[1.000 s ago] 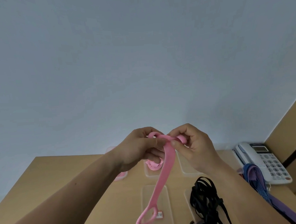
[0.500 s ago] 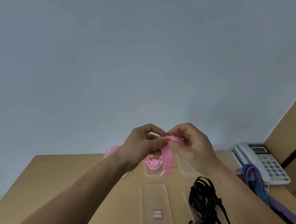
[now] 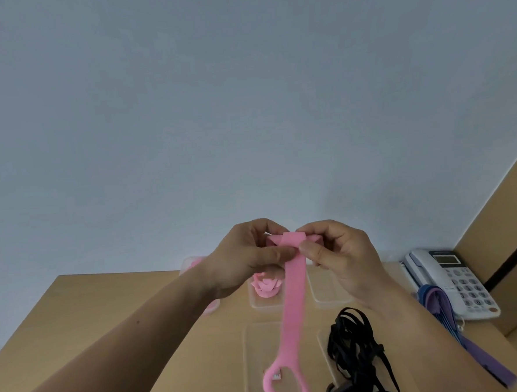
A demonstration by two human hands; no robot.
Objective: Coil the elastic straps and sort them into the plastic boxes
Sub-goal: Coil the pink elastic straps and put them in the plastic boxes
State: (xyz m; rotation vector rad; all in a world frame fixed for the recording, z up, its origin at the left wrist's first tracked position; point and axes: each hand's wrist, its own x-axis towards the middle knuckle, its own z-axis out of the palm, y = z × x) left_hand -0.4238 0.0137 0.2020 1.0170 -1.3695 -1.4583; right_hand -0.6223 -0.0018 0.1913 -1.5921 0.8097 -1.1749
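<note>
Well left of the telephone [image 3: 456, 280] and raised above the table [image 3: 92, 312], the left hand [image 3: 249, 257] and right hand [image 3: 342, 257] pinch the folded top of the pink strap [image 3: 294, 299] between thumbs and curled fingers; half a second ago I saw its tail bunched short just under the knuckles, and now it hangs at full length, much as it did a second ago; the hands themselves have hardly shifted; the strap is a flat pink band, wrapped once across itself at the top and ending in an open loop [image 3: 285, 386] that dangles over a clear box [image 3: 251, 347] left of the telephone and nearer me; beyond that, a second box [image 3: 265, 305] holds a coiled pink strap [image 3: 267, 284]; black straps [image 3: 354, 350] lie heaped between the dangling loop and the telephone; blue and purple straps [image 3: 449, 314] overlap the telephone's near left corner.
</note>
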